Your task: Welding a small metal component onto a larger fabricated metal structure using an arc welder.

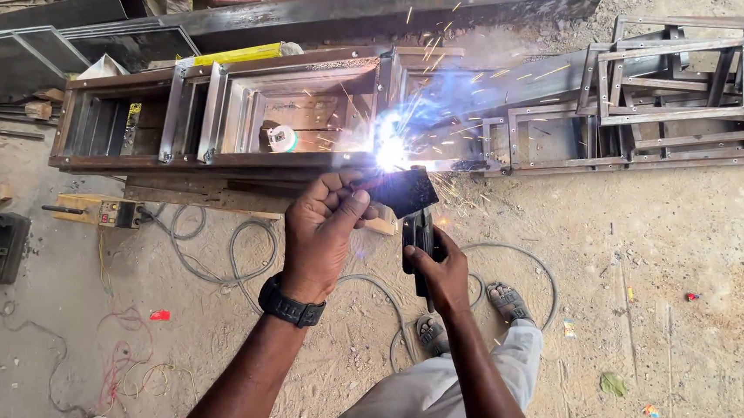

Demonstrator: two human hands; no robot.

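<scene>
My left hand (322, 232), with a black watch on the wrist, pinches a small dark shield glass (404, 190) and holds it up in front of a bright welding arc (389, 152). Sparks fly up and to the right from the arc. My right hand (439, 275) grips a black electrode holder (419, 234), its tip reaching to the arc on the front corner of a rectangular steel frame (223, 94). The frame lies on its side on the sandy ground.
More welded steel frames (687, 74) are stacked at the right. Grey cables (238, 252) loop on the ground under my hands. A small welding machine (119, 213) and a grinder (3, 249) lie at the left. My sandalled feet (505, 301) stand below.
</scene>
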